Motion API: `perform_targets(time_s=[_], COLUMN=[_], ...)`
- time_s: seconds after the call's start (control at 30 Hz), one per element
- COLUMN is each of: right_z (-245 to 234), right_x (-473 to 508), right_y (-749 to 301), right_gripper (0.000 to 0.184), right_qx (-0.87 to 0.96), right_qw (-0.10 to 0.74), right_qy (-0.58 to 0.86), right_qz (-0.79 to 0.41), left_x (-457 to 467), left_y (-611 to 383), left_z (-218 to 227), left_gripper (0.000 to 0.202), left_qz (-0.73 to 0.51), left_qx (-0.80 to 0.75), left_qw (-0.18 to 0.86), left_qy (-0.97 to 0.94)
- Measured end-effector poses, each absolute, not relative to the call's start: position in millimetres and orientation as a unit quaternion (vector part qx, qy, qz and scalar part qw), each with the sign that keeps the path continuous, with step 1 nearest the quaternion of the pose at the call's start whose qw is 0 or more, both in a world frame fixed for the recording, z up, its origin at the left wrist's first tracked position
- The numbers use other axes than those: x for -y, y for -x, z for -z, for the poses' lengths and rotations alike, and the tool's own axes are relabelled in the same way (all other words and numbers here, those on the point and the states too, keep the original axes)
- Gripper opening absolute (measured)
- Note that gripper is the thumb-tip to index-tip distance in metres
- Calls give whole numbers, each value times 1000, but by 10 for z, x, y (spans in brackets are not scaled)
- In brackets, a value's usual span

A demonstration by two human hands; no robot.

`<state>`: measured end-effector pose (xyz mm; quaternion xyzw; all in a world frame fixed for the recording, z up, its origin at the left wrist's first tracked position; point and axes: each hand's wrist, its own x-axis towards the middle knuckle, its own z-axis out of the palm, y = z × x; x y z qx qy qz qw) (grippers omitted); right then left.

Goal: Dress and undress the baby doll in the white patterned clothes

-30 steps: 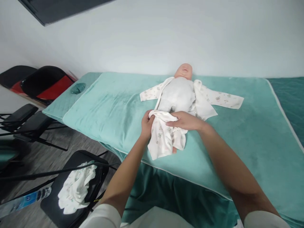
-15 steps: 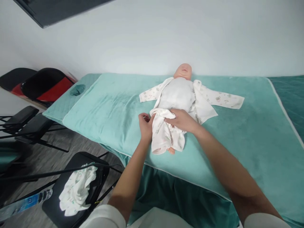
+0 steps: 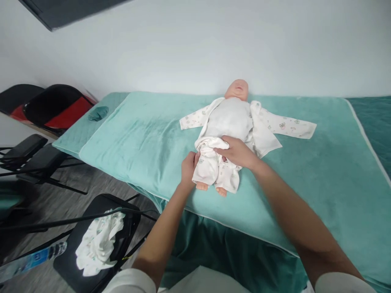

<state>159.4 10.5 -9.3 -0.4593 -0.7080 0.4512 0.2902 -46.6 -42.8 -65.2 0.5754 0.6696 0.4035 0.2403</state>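
A baby doll (image 3: 236,90) lies on its back, its head toward the wall. Its white printed jacket (image 3: 265,124) is spread open with both sleeves out to the sides. White printed baby trousers (image 3: 206,169) cover the doll's legs, bunched at the waist, and both feet (image 3: 221,191) poke out of the leg ends. My left hand (image 3: 190,166) is closed on the trousers' side edge, its fingertips partly hidden by cloth. With thumb and fingers, my right hand (image 3: 236,151) grips the bunched waistband from the other side.
A green padded cover (image 3: 137,134) spreads over the bed beneath the doll. At lower left, a black chair (image 3: 69,264) carries a crumpled white cloth (image 3: 99,244), with a plastic bottle (image 3: 36,258) beside it. Folding chairs (image 3: 58,106) stand left of the bed.
The trouser leg on the left has been drawn up, and a second foot now shows below it. My left hand has shifted slightly down, its fingers closed further on the cloth.
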Motion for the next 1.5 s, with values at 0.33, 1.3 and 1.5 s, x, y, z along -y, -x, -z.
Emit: perform_targets(time_s=[0.33, 1.3, 1.5], right_z=[-43, 335, 387], right_x=[-138, 289, 462], right_y=[-1743, -2017, -2006], right_gripper=[31, 20, 21], right_qx=[673, 730, 737], right_qw=[292, 417, 410], right_qy=[429, 448, 464], right_qz=[-527, -303, -271], left_x=[212, -286, -45], left_y=[523, 686, 828], left_z=[708, 492, 546], left_gripper=[33, 19, 28], left_qz=[-427, -456, -434], left_qx=[-653, -389, -380], left_qw=[208, 404, 436], left_qy=[-590, -691, -691])
